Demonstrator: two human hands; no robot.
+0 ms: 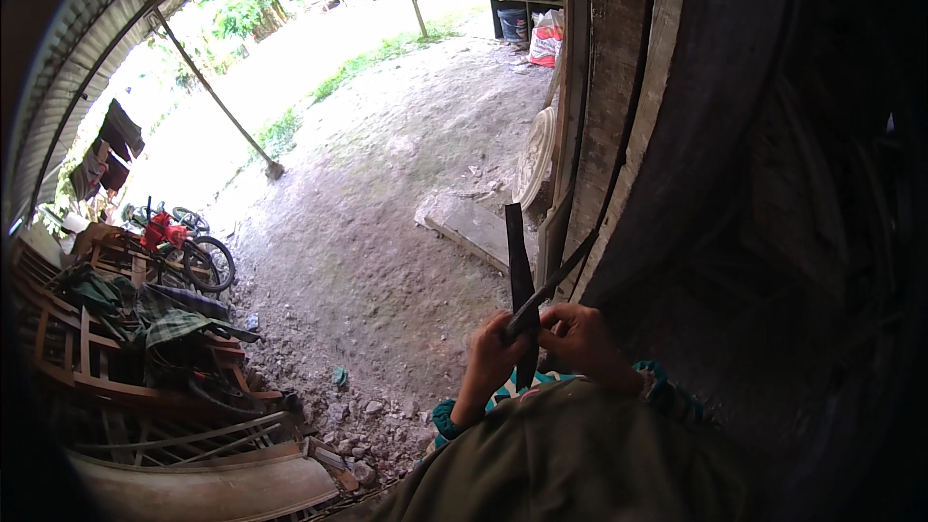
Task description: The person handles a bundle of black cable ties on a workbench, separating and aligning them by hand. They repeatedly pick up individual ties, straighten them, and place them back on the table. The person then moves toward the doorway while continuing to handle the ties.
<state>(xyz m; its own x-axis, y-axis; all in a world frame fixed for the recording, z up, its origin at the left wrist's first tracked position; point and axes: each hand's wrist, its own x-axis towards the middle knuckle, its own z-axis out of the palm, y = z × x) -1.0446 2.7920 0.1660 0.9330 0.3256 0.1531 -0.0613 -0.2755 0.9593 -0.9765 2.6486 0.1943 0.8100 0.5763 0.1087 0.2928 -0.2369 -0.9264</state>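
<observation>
Two long, dark, flat strips cross in front of my body; I cannot tell what they are made of. The first dark strip (519, 256) stands nearly upright, its lower end hanging below my hands. Slanting up to the right toward the wooden boards is the second dark strip (553, 287). My left hand (491, 356) is closed around the strips near their crossing. Close beside it, my right hand (586, 340) has its fingers curled and pinched against the strips; exactly what lies between those fingertips is hidden.
Upright wooden boards (614, 77) rise close on my right. A concrete slab (469, 224) and a round pale carved piece (535, 157) lie ahead. To the left are a bicycle (208, 264) and piled wooden furniture (97, 367) with cloths. A slanting pole (213, 87) stands beyond.
</observation>
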